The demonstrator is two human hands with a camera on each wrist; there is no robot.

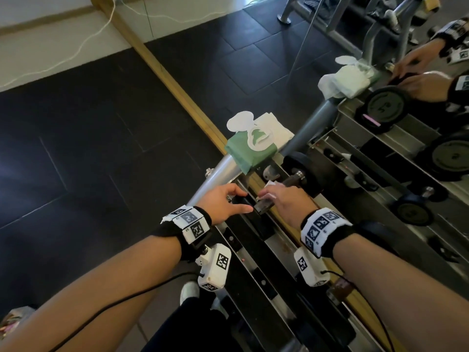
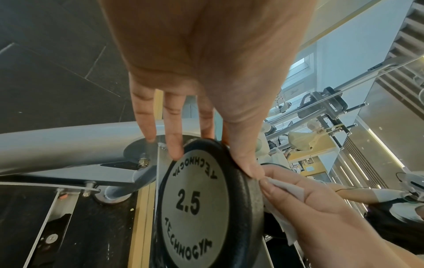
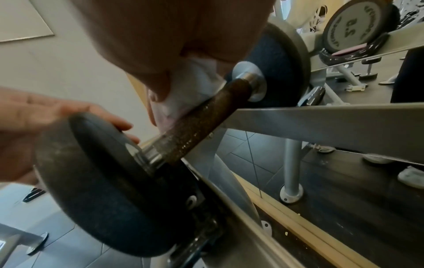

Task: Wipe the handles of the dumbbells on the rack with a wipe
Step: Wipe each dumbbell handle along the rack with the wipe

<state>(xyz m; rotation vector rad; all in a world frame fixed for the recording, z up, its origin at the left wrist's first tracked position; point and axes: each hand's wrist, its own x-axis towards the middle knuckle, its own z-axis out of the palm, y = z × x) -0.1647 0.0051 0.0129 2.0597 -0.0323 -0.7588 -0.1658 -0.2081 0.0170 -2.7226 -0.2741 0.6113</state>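
Observation:
A black 2.5 dumbbell (image 2: 197, 199) lies across the rack's rails. My left hand (image 1: 245, 200) rests on the rim of its near head (image 3: 103, 181), with straight fingers on one side and the thumb on the other. My right hand (image 1: 269, 193) grips a white wipe (image 3: 190, 87) and presses it onto the brown knurled handle (image 3: 201, 117), close to the far head (image 1: 302, 168). In the left wrist view the wipe (image 2: 286, 190) shows under my right fingers, just behind the near head. My right hand hides much of the handle in the head view.
A green pack of wipes (image 1: 251, 146) with its flap open sits on the rack's grey tube end. The rack (image 1: 266, 262) stands against a wood-framed mirror (image 1: 177, 80) that reflects my hands and more dumbbells. Black floor tiles lie to the left, with a white cable (image 1: 88, 39).

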